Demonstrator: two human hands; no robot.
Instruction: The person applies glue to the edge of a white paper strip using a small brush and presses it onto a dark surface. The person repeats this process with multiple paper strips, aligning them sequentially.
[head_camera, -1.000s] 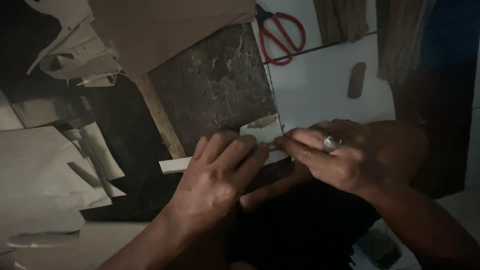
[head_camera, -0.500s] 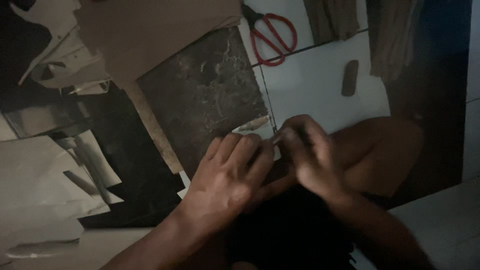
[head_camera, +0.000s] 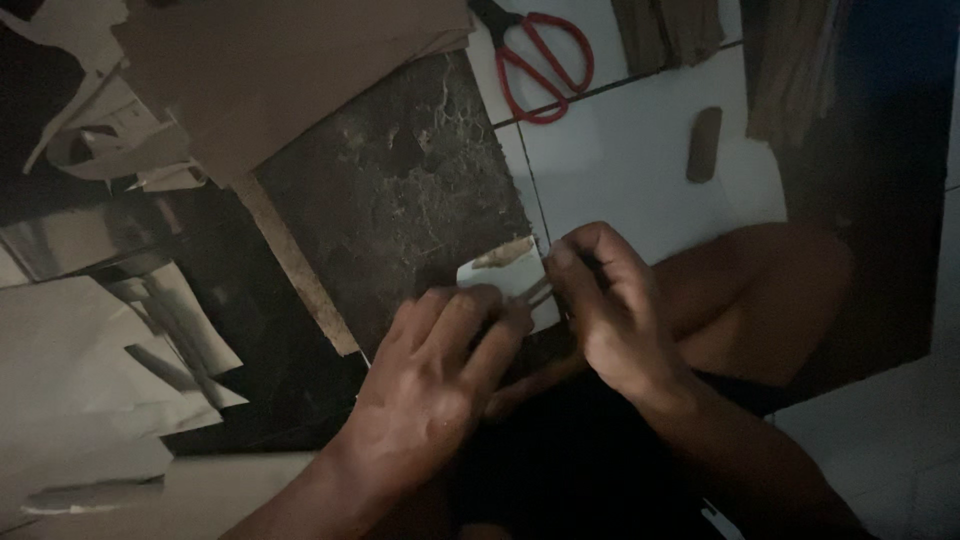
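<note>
My left hand (head_camera: 435, 385) lies flat with its fingers pressing down a small pale piece of paper (head_camera: 500, 275) at the near edge of a dark worn board (head_camera: 400, 190). My right hand (head_camera: 610, 300) is closed beside it, its fingertips pinching the right edge of the same paper. A brownish smear runs along the paper's upper edge. Whether the right hand also holds a thin tool is too dark to tell.
Red-handled scissors (head_camera: 545, 65) lie on the white tiled floor (head_camera: 640, 190) at the top. A small dark oblong object (head_camera: 703, 145) rests to the right. Brown cardboard sheets (head_camera: 290, 70) overlap the board's top; several pale paper pieces (head_camera: 90, 370) are piled on the left. My bent knee (head_camera: 780, 290) is at the right.
The long pale strip under my left hand one second ago is gone from view. Both hands have drawn closer together on a small paper piece, and my right hand has curled tighter.
</note>
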